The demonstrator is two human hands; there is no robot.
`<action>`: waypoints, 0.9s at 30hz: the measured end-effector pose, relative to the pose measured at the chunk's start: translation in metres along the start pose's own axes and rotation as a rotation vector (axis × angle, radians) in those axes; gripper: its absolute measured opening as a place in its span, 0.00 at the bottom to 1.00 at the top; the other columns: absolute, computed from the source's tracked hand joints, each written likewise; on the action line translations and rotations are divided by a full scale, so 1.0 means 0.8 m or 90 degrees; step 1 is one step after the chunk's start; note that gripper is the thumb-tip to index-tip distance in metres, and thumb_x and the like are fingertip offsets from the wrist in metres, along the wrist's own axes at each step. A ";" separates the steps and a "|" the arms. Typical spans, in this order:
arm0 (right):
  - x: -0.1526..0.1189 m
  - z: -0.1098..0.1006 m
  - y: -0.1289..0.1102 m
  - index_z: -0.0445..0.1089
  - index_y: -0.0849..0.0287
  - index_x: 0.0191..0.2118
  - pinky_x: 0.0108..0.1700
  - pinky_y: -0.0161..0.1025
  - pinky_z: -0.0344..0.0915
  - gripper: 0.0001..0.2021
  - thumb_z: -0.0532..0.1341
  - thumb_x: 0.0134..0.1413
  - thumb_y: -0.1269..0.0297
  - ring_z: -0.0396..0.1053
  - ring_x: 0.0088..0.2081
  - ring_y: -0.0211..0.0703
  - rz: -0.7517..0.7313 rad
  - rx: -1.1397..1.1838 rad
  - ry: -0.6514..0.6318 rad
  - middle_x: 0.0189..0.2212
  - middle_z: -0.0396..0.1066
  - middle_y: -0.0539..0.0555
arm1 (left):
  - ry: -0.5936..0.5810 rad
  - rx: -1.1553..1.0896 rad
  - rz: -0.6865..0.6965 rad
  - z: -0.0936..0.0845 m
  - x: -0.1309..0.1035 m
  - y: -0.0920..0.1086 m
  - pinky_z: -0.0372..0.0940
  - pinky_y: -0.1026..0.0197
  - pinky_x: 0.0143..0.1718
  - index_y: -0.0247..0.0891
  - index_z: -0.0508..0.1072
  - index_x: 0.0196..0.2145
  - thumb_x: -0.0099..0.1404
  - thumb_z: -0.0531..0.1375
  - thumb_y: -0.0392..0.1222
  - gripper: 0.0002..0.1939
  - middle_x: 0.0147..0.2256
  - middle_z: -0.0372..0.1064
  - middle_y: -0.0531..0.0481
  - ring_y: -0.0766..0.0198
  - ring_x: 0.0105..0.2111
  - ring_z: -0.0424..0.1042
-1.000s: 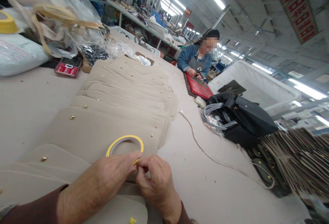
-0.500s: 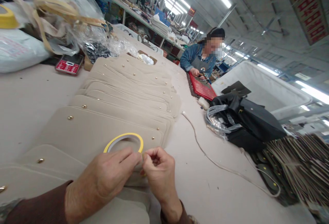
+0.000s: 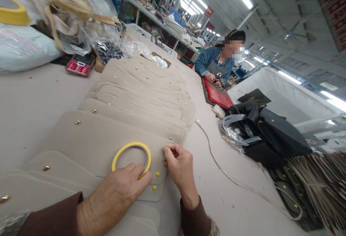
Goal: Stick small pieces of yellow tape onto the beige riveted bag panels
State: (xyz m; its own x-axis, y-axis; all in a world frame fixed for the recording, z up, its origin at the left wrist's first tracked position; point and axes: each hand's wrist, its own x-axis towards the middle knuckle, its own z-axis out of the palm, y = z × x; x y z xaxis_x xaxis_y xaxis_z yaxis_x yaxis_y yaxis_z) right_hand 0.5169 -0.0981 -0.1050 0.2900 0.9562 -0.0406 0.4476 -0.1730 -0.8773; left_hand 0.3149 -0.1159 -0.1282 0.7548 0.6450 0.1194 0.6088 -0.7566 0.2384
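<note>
My left hand (image 3: 119,194) is closed around the lower edge of a yellow tape roll (image 3: 118,154), which lies over a beige panel (image 3: 105,131). My right hand (image 3: 180,162) is pinched at that panel's right edge; whatever sits between its fingertips is hidden. Two small yellow tape pieces (image 3: 157,174) are stuck on the panels between my hands, near the right edge. Gold-coloured rivets (image 3: 78,122) show on the overlapping beige panels, which fan away from me in a long row. More panels lie at the lower left, partly under my left forearm.
A red calculator (image 3: 80,64), plastic bags (image 3: 27,46) and another yellow tape roll (image 3: 13,12) lie back left. On the right are a cord (image 3: 229,173), a black bag (image 3: 270,131) and stacked dark pieces (image 3: 310,189). Across the table a person (image 3: 214,61) works at a red board (image 3: 217,93).
My hands have parted: the right moved up and right to the panel's edge, the left stayed with the tape roll. The two yellow tape pieces now show. The view shifted slightly.
</note>
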 end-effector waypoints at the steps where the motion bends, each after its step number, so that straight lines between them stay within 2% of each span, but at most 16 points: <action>1: 0.001 0.001 0.001 0.79 0.58 0.32 0.31 0.38 0.70 0.13 0.62 0.60 0.55 0.74 0.26 0.44 -0.024 -0.033 0.002 0.23 0.77 0.52 | 0.003 0.001 0.004 0.000 0.000 0.000 0.65 0.61 0.33 0.43 0.72 0.40 0.63 0.54 0.18 0.19 0.35 0.74 0.52 0.58 0.32 0.74; 5: 0.006 0.009 0.003 0.77 0.57 0.34 0.38 0.40 0.70 0.10 0.59 0.62 0.61 0.79 0.31 0.47 -0.108 -0.140 0.027 0.28 0.81 0.55 | -0.020 0.008 0.008 0.000 0.002 0.002 0.67 0.60 0.33 0.42 0.72 0.38 0.62 0.54 0.18 0.19 0.34 0.74 0.51 0.57 0.31 0.74; 8: 0.010 0.014 0.002 0.75 0.59 0.46 0.35 0.40 0.68 0.10 0.61 0.60 0.65 0.78 0.29 0.49 -0.096 -0.194 0.058 0.26 0.79 0.51 | -0.112 -0.005 -0.012 -0.010 0.005 0.004 0.72 0.57 0.37 0.42 0.75 0.41 0.65 0.54 0.19 0.19 0.38 0.76 0.49 0.54 0.35 0.76; 10: 0.011 0.014 0.002 0.73 0.60 0.49 0.34 0.40 0.67 0.13 0.64 0.59 0.65 0.77 0.28 0.49 -0.068 -0.223 0.079 0.23 0.76 0.48 | -0.175 -0.017 -0.030 -0.021 0.007 0.007 0.77 0.53 0.41 0.41 0.76 0.44 0.67 0.53 0.19 0.20 0.41 0.77 0.47 0.53 0.38 0.79; 14: 0.012 0.006 0.012 0.73 0.56 0.38 0.31 0.40 0.68 0.11 0.71 0.55 0.56 0.75 0.26 0.48 0.022 -0.155 0.108 0.22 0.74 0.48 | -0.233 -0.037 -0.019 -0.037 0.003 0.014 0.81 0.46 0.47 0.43 0.78 0.50 0.69 0.51 0.19 0.25 0.47 0.79 0.46 0.51 0.44 0.81; 16: 0.011 0.001 0.020 0.73 0.55 0.32 0.27 0.39 0.67 0.14 0.69 0.56 0.51 0.73 0.23 0.46 0.078 -0.057 0.093 0.21 0.74 0.49 | -0.244 -0.034 -0.007 -0.040 -0.001 0.018 0.81 0.44 0.46 0.43 0.78 0.51 0.67 0.49 0.17 0.29 0.47 0.80 0.46 0.49 0.44 0.82; 18: 0.008 -0.004 0.026 0.73 0.56 0.31 0.24 0.38 0.66 0.15 0.67 0.58 0.48 0.71 0.21 0.45 0.078 0.015 0.093 0.21 0.73 0.49 | -0.248 -0.028 -0.007 -0.040 -0.004 0.022 0.82 0.41 0.45 0.43 0.78 0.50 0.65 0.48 0.16 0.30 0.46 0.80 0.46 0.48 0.42 0.82; 19: 0.005 -0.006 0.028 0.75 0.56 0.33 0.25 0.38 0.67 0.15 0.67 0.60 0.49 0.72 0.22 0.44 0.044 0.022 0.108 0.22 0.74 0.49 | -0.248 -0.026 -0.011 -0.039 -0.005 0.023 0.82 0.40 0.44 0.43 0.78 0.48 0.64 0.48 0.16 0.31 0.45 0.80 0.46 0.48 0.42 0.83; 21: 0.000 -0.010 0.029 0.77 0.57 0.36 0.30 0.37 0.69 0.12 0.66 0.63 0.54 0.74 0.26 0.44 -0.084 -0.025 0.143 0.27 0.77 0.51 | -0.237 -0.024 -0.013 -0.036 -0.007 0.024 0.82 0.39 0.43 0.44 0.79 0.47 0.63 0.47 0.16 0.31 0.44 0.80 0.46 0.47 0.41 0.82; 24: -0.004 -0.011 0.029 0.80 0.55 0.40 0.38 0.37 0.71 0.07 0.63 0.67 0.64 0.76 0.33 0.43 -0.290 -0.160 0.118 0.33 0.79 0.53 | -0.215 -0.026 -0.006 -0.029 -0.010 0.024 0.82 0.38 0.43 0.44 0.78 0.48 0.63 0.48 0.17 0.30 0.43 0.80 0.47 0.46 0.41 0.82; 25: -0.004 -0.009 0.028 0.81 0.55 0.40 0.40 0.37 0.70 0.07 0.63 0.68 0.67 0.77 0.35 0.43 -0.327 -0.201 0.102 0.33 0.78 0.53 | -0.208 -0.024 -0.007 -0.027 -0.011 0.024 0.81 0.38 0.43 0.45 0.79 0.48 0.64 0.48 0.17 0.30 0.43 0.80 0.47 0.46 0.42 0.82; 27: -0.003 -0.003 0.028 0.81 0.55 0.39 0.42 0.37 0.70 0.08 0.63 0.67 0.71 0.77 0.37 0.44 -0.339 -0.254 0.089 0.33 0.78 0.53 | -0.206 -0.019 -0.006 -0.025 -0.013 0.023 0.81 0.38 0.44 0.44 0.79 0.47 0.64 0.50 0.18 0.29 0.43 0.79 0.46 0.45 0.42 0.82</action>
State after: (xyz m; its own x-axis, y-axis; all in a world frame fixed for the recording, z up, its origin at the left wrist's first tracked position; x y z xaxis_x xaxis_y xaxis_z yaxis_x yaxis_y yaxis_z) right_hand 0.5285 -0.1053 -0.1236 0.0387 0.9002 0.4338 0.8297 0.2129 -0.5160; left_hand 0.3133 -0.1344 -0.1056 0.7908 0.5804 -0.1945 0.6120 -0.7446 0.2663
